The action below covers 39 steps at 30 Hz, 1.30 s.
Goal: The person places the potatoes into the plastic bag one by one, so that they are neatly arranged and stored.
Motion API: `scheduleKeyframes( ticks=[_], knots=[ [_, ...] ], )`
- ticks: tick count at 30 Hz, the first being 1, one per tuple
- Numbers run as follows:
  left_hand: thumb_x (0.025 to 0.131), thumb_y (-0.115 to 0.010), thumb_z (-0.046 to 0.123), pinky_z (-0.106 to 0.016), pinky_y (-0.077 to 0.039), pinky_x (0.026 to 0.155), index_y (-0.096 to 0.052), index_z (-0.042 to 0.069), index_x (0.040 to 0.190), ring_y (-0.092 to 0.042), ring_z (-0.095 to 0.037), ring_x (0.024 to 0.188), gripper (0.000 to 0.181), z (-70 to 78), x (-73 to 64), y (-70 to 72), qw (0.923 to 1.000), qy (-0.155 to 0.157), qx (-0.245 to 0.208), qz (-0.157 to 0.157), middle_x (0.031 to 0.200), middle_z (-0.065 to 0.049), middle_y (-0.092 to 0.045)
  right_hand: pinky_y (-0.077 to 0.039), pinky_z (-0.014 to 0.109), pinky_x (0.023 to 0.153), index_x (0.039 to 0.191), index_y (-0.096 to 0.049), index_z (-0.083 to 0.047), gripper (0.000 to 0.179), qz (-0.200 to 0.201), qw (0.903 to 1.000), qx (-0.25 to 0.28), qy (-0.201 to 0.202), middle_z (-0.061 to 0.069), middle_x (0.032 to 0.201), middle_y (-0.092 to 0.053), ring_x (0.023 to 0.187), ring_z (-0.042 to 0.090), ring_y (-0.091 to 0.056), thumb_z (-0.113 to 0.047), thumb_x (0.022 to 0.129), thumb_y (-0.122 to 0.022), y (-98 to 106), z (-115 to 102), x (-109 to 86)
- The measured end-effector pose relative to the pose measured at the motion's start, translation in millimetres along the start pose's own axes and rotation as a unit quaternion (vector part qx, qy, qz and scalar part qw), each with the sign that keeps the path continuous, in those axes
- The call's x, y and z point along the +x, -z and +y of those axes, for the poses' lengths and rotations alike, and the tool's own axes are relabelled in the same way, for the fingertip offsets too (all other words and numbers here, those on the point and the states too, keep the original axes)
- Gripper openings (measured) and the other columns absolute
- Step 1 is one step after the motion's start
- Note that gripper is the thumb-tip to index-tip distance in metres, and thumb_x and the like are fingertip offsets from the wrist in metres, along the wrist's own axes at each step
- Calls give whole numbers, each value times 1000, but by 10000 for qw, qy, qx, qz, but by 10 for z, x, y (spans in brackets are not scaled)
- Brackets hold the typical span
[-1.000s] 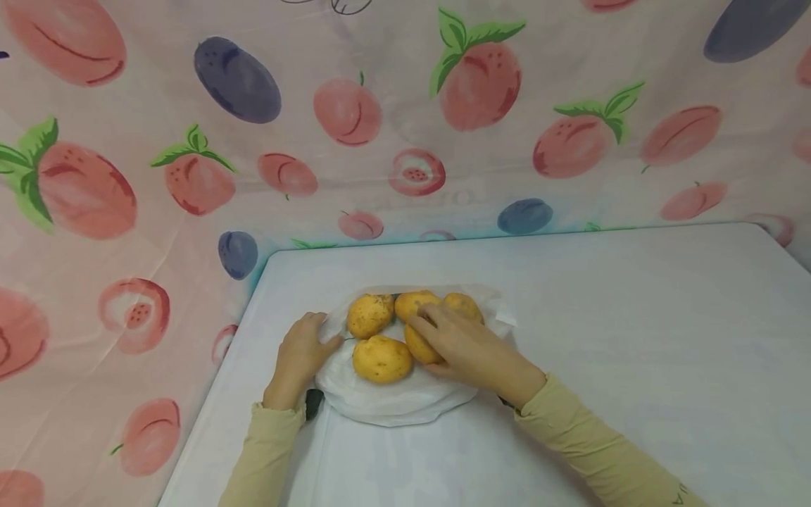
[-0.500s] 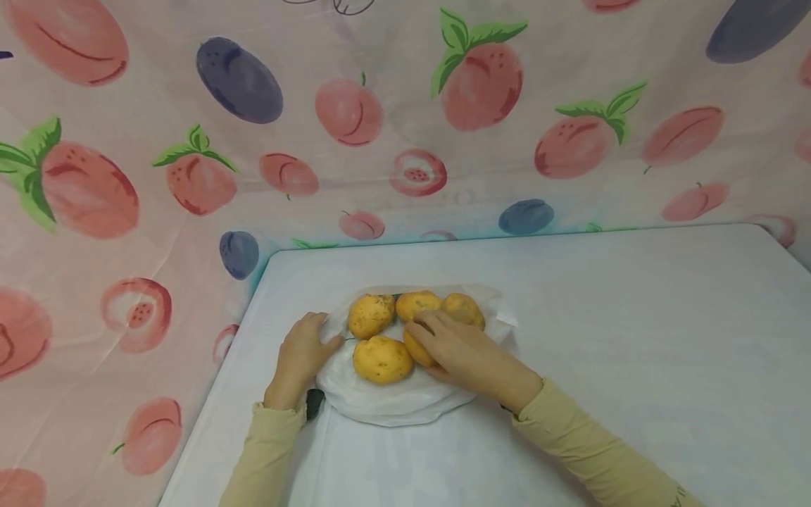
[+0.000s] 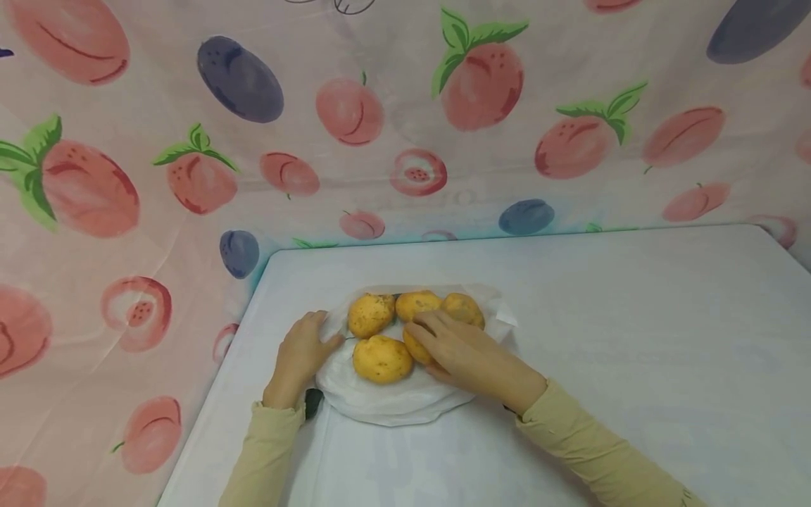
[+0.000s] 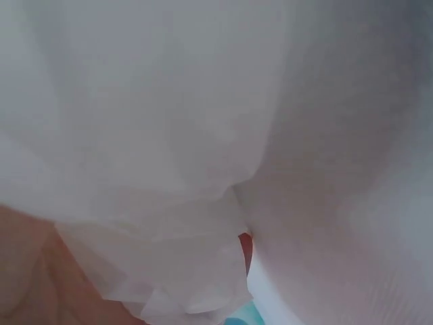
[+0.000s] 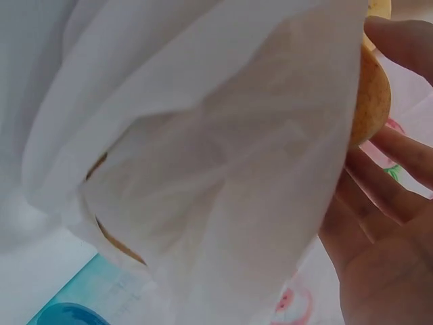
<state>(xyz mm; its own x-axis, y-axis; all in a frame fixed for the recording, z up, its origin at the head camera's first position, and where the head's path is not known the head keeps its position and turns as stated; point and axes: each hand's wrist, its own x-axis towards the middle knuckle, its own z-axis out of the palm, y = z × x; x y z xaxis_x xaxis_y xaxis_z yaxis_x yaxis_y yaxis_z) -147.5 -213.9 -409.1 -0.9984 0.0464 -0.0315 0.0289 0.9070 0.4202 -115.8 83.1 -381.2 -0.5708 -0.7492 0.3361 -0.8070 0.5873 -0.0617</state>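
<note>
Several yellow potatoes point(image 3: 382, 360) sit together on a thin white plastic bag point(image 3: 399, 408), which is bunched up on the table. My right hand point(image 3: 459, 352) grips the potato point(image 3: 415, 346) at the front right of the group, covering much of it. In the right wrist view the thumb and fingers point(image 5: 406, 44) stand around a potato point(image 5: 372, 98), partly behind the bag point(image 5: 203, 189). On the left, my left hand point(image 3: 300, 359) rests against the bag's side, thumb toward the potatoes. The left wrist view is mostly filled by the bag point(image 4: 155, 122), with part of the hand point(image 4: 34, 264) at lower left.
The white table point(image 3: 633, 352) extends to the right of the bag. A fruit-printed cloth point(image 3: 380, 63) hangs behind the table and along its left side. Dark wrist-camera pieces point(image 3: 313, 403) show under the left wrist.
My right hand has shifted slightly on the front right potato, uncovering more of the one behind it. The left hand and the bag look the same.
</note>
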Motion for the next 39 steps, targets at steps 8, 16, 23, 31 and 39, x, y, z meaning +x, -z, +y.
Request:
scheduleKeyframes(
  ticks=[8,16,23,31,39],
  knots=[
    [92,-68,27,-59,-43,103,-52,-4,138,-52,-44,126,58,17,-40,79,9997,-142,103,183,136,-25,-56,-51,36,101,138,-52,-4,56,-20,9996,227,-137,12,133,-57,120,26,-57,-25,91,-73,99,3,-26],
    [88,-75,23,-55,-47,98,-59,-1,129,-59,-41,115,51,143,-61,186,9959,-621,81,648,123,-22,-64,-55,35,92,136,-52,-6,58,31,9992,278,-269,13,136,-51,121,26,-54,-24,88,-77,256,52,-127],
    [86,-77,22,-55,-44,101,-62,1,128,-58,-40,116,49,304,-134,300,9898,-1019,29,992,124,-19,-65,-52,41,100,141,-48,-3,67,-22,9984,163,-536,16,141,-50,127,29,-52,-25,86,-79,402,130,-212],
    [89,-75,21,-53,-45,103,-62,6,130,-57,-35,121,46,534,-264,380,9767,-1603,-279,1398,129,-13,-64,-50,43,102,142,-46,-1,71,448,9964,-54,-719,19,143,-47,130,31,-49,-27,86,-79,529,236,-306],
    [89,-76,22,-52,-43,106,-60,8,133,-54,-31,126,49,737,-393,354,9644,-2106,-397,1546,134,-9,-61,-47,50,104,147,-40,3,82,723,9912,-230,-1084,23,146,-42,134,36,-43,-32,84,-80,624,333,-476]
  ],
)
